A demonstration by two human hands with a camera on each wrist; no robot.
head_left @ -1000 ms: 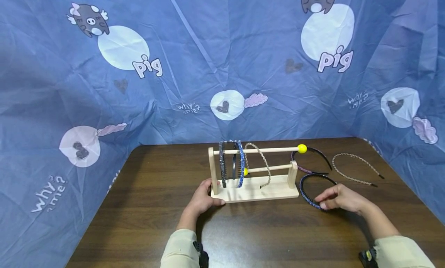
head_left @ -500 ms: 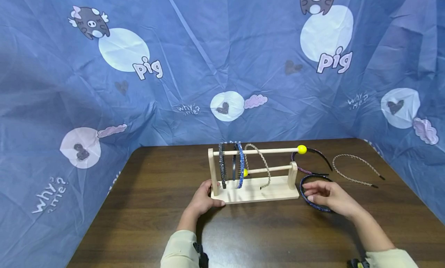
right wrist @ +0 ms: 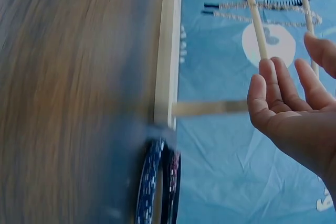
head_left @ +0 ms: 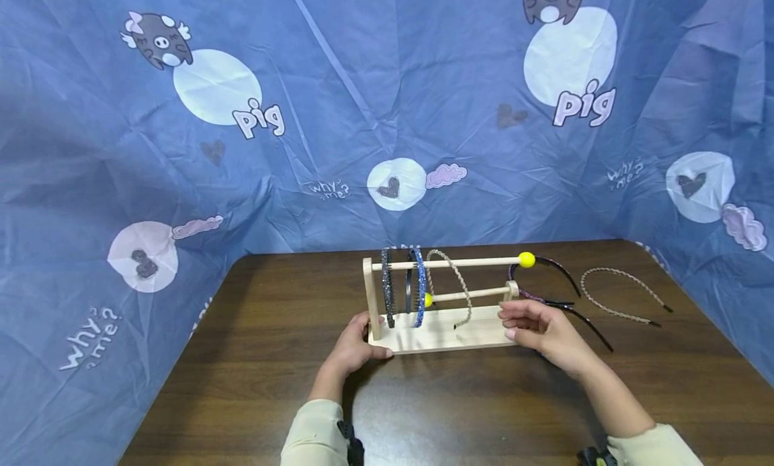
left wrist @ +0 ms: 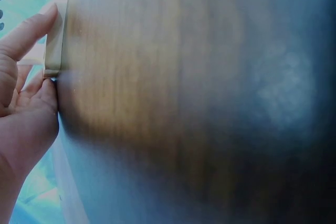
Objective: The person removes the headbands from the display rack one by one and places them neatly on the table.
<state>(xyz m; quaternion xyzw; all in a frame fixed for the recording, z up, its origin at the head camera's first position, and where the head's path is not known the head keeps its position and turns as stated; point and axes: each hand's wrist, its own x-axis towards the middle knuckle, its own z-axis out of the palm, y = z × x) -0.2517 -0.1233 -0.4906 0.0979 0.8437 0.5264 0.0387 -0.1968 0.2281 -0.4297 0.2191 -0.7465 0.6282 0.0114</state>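
Note:
A wooden headband rack (head_left: 447, 342) stands on the table with two rods tipped in yellow. My left hand (head_left: 352, 348) grips the left end of its base, thumb along the front edge; the left wrist view shows this hand (left wrist: 26, 87) too. Beside the short right post is my right hand (head_left: 547, 335), fingers loosely bent, partly covering the base's end. Nothing lies in that hand (right wrist: 294, 103) in the right wrist view. A dark blue sequined headband (right wrist: 149, 182) lies on the table, mostly hidden behind the right hand in the head view, one tip (head_left: 595, 330) showing.
From the upper rod hang a black sparkly headband (head_left: 388, 291), a plain dark one (head_left: 408, 291), a blue glittery one (head_left: 420, 288) and a beige braided one (head_left: 462, 285). A purple-and-black headband (head_left: 565, 272) and another braided one (head_left: 619, 272) lie behind on the right.
My right hand has left the dark blue headband's front edge and moved left to the rack's right end. My left hand stays on the base.

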